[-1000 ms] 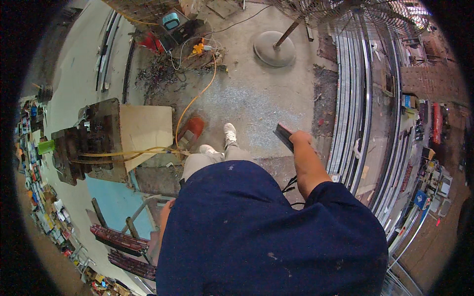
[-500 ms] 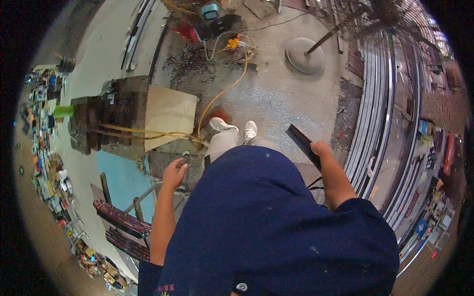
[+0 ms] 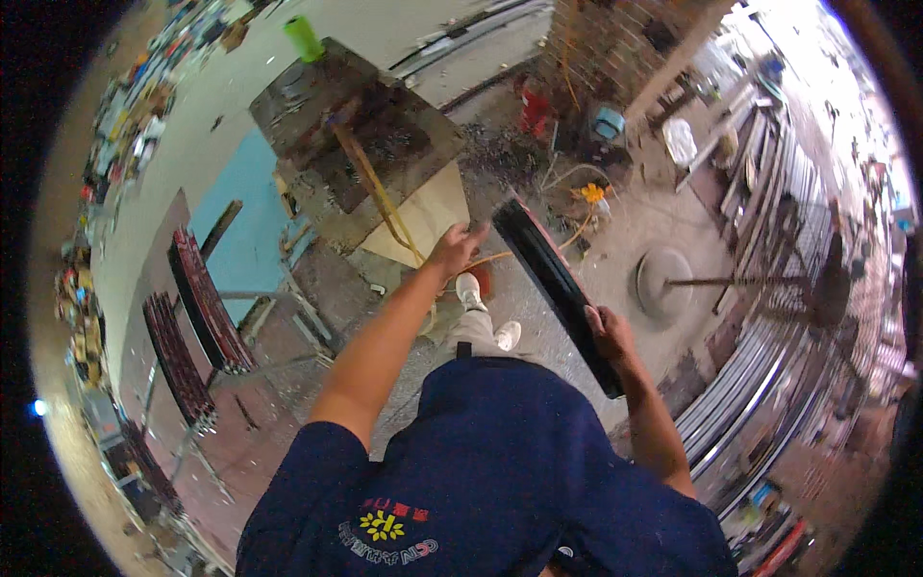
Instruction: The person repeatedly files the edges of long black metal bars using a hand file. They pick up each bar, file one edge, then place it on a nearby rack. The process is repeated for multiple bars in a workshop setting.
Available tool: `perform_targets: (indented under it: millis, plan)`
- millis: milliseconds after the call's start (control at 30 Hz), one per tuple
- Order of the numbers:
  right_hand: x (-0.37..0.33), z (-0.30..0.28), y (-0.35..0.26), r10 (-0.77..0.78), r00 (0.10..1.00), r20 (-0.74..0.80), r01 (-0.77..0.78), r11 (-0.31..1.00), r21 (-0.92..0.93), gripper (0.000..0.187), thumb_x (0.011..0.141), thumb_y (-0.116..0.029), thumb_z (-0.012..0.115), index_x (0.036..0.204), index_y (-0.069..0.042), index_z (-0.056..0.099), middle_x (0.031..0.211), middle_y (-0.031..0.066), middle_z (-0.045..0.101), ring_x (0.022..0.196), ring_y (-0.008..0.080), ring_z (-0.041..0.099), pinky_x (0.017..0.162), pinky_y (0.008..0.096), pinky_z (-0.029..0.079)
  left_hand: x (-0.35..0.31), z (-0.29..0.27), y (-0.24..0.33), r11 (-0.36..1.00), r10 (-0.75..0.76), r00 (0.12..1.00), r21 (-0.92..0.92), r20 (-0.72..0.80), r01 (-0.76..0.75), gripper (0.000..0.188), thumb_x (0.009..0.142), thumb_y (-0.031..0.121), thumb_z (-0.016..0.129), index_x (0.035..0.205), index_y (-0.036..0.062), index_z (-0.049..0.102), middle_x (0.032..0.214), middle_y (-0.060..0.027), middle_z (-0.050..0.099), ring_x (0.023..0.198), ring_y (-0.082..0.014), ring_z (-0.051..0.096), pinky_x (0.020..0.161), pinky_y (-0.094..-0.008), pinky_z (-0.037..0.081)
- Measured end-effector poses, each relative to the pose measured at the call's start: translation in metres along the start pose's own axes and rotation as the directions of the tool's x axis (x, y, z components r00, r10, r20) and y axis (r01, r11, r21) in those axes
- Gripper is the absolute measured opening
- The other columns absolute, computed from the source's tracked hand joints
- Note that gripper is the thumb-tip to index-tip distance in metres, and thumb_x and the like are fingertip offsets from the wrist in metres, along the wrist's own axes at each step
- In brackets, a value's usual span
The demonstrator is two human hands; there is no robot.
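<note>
In my right hand (image 3: 611, 337) is a long, dark straight bar with a reddish edge (image 3: 553, 279); its exact kind is unclear. My fingers close round it nearer its lower end, and it slants up and to the left. My left hand (image 3: 456, 250) is just left of the bar's upper end, its fingers stretched toward it and slightly smeared. A narrow gap seems to separate those fingertips from the bar.
Two bundles of dark reddish strips (image 3: 207, 308) rest on a stand at left. Ahead are a dark worktable (image 3: 404, 115) with a green cup-like object (image 3: 304, 38) and an orange cable (image 3: 567, 238). A round-based stand (image 3: 663, 284) and long metal profiles (image 3: 740, 385) lie to the right.
The view has turned rightward. My right hand has brought the bar in front of my body, and my left hand has risen from my side toward the bar's far end.
</note>
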State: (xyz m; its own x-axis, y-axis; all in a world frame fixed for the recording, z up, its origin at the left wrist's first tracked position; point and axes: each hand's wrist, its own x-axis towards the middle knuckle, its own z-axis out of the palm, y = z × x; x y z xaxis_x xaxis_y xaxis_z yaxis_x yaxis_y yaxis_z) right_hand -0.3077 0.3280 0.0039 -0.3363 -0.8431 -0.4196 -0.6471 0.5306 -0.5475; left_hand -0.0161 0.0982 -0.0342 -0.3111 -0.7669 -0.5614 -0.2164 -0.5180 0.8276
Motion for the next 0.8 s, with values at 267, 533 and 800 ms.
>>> perform_targets:
  millis: [267,533,800]
  plan:
    - [0.06,0.025,-0.106,-0.236,0.96,0.149,0.18,0.931,0.317,0.043,0.101,-0.041,0.045,0.103,-0.001,0.062,0.085,0.0274,0.062,0.078,0.04,0.062,0.071,0.0436,0.048,0.031,-0.031,0.098,0.973,0.091,0.925,-0.165,-0.37,-0.161,0.072,0.078,0.05,0.075,0.132,0.0078,0.055,0.125,-0.0131,0.061,0.112,-0.0288,0.057,0.093,-0.0445,0.044]
    - [0.059,0.046,-0.133,-0.231,0.949,0.215,0.221,0.973,0.069,0.044,0.102,-0.041,0.038,0.102,-0.002,0.058,0.088,0.0302,0.061,0.088,0.0493,0.058,0.073,0.0512,0.046,0.035,-0.07,0.106,0.951,-0.254,0.881,-0.271,-0.399,0.151,0.093,0.081,0.053,0.07,0.149,0.0065,0.027,0.152,-0.0205,0.033,0.138,-0.0386,0.035,0.107,-0.0521,0.032]
    - [0.057,0.042,-0.153,-0.195,0.939,0.283,0.191,0.981,0.042,0.056,0.103,-0.047,0.028,0.101,0.002,0.056,0.092,0.0315,0.061,0.092,0.0491,0.058,0.08,0.0514,0.045,0.054,-0.078,0.098,0.962,-0.199,0.898,-0.255,-0.393,0.101,0.1,0.083,0.055,0.067,0.152,0.0039,0.015,0.157,-0.0207,0.019,0.142,-0.0375,0.026,0.11,-0.0546,0.028]
